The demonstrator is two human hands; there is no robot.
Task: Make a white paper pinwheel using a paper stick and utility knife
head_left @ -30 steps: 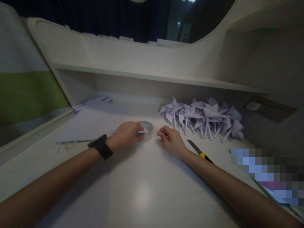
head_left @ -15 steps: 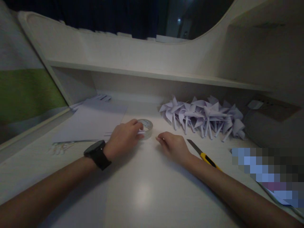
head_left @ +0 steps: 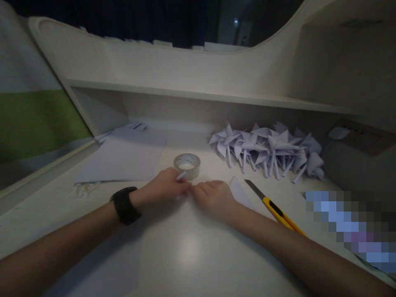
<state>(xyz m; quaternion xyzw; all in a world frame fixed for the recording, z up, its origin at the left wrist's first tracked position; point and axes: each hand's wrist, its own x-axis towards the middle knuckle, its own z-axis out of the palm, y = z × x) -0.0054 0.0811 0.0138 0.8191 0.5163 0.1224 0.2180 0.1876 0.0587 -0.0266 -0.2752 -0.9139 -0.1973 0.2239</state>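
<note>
Two bare forearms reach across a pale surface (head_left: 185, 255) in dim light, the left wrist wearing a dark watch (head_left: 124, 205). The left hand (head_left: 163, 187) and right hand (head_left: 213, 198) meet fingertip to fingertip, fingers curled and pinching something small and pale between them; what it is cannot be told. A scrap of paper (head_left: 239, 192) shows from under the right hand. Just beyond the knuckles lies a roll of clear tape (head_left: 187, 164), flat and apart from both hands. A yellow utility knife (head_left: 274, 206) lies just beside the right wrist, so a careless sweep of that arm could meet it. Farther back lie white sheets (head_left: 123, 159) and a heap of paper pinwheels (head_left: 269, 150) under a shelf (head_left: 216, 99).
</note>
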